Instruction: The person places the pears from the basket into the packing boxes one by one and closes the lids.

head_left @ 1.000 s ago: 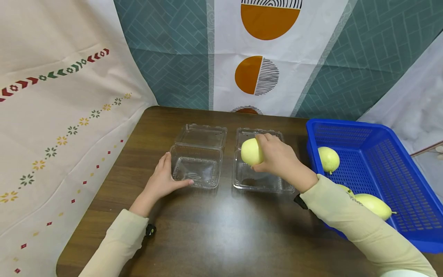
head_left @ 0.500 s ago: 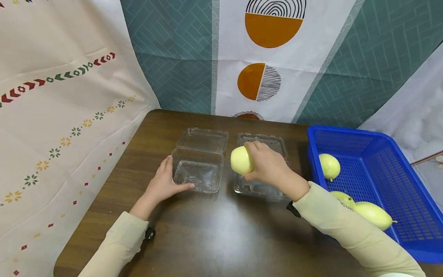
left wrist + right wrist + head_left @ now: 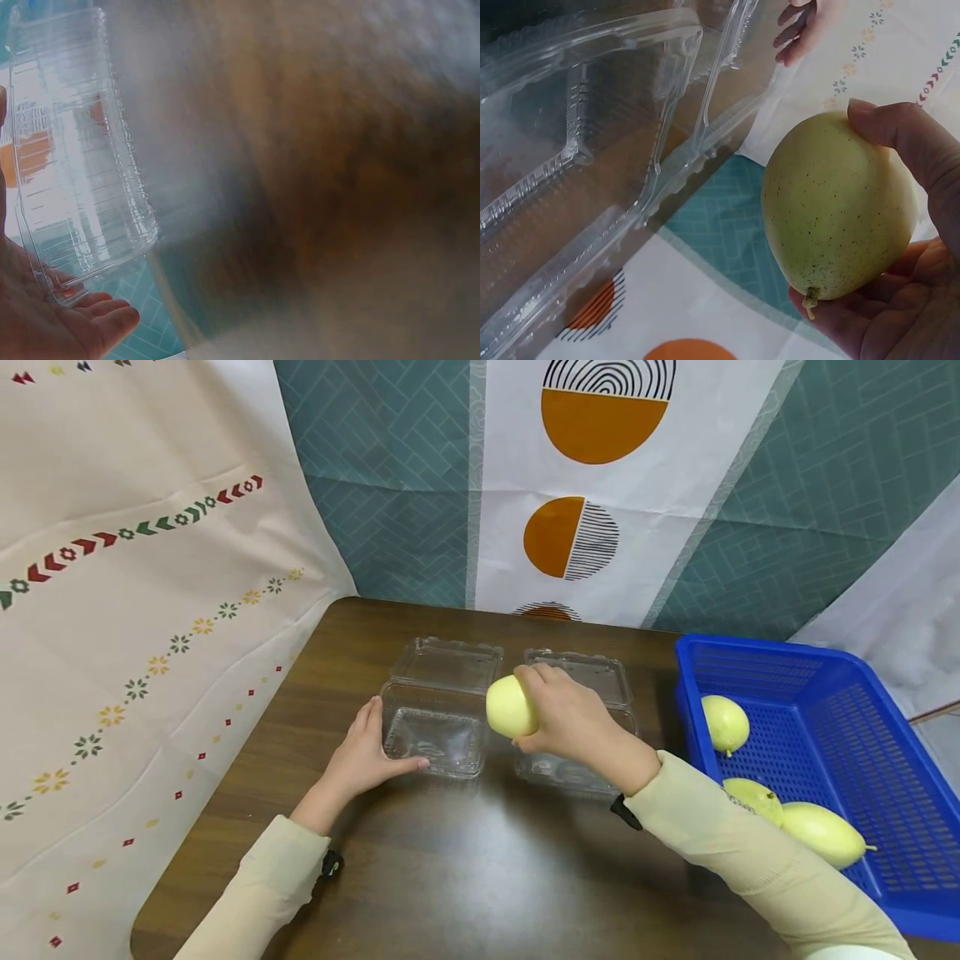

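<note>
My right hand (image 3: 566,714) grips a yellow-green mango (image 3: 510,707) in the air, over the gap between two clear plastic clamshell boxes. In the right wrist view, dark specks and a short stem show on the mango (image 3: 836,210), with the thumb on one side and the fingers beneath. My left hand (image 3: 363,760) spreads around the front left corner of the left clamshell box (image 3: 433,739), fingers along its left side and thumb at its front rim. That box's lid lies back. Behind the right hand, the right clamshell box (image 3: 581,768) is also open and partly hidden.
On the right of the brown wooden table (image 3: 450,868) stands a blue plastic basket (image 3: 795,652) with several mangoes (image 3: 823,833) along its left side. Patterned cloths (image 3: 382,485) hang behind the table and at its left.
My right hand has carried the mango left from above the right box to the gap between the boxes. The left hand stays at the left box. The head view has shifted slightly.
</note>
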{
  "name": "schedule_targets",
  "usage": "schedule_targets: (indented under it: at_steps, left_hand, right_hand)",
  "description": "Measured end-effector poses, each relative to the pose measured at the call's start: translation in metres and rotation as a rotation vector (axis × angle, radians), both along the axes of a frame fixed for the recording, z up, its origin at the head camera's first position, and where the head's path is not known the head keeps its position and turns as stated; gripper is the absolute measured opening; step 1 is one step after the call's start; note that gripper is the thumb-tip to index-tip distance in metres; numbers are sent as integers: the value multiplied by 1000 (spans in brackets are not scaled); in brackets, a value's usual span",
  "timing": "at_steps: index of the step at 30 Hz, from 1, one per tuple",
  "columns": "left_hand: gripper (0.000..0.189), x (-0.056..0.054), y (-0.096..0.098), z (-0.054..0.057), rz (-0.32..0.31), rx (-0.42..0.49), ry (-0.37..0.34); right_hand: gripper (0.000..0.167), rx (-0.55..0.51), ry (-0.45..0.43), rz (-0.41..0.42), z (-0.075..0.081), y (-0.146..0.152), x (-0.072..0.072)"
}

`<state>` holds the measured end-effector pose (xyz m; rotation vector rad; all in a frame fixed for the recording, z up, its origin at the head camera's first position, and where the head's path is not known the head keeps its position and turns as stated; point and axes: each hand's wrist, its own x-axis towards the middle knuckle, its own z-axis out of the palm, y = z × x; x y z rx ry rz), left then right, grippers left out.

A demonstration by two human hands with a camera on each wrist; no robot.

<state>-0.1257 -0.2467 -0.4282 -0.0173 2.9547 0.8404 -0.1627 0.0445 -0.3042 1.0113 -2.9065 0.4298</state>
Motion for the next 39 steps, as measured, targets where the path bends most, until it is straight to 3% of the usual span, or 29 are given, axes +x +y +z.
schedule_targets:
  at_steps: [39]
  left_hand:
    - [132, 1, 2, 0, 23, 8, -9]
  right_hand:
    - [82, 48, -46, 150, -27, -35, -14]
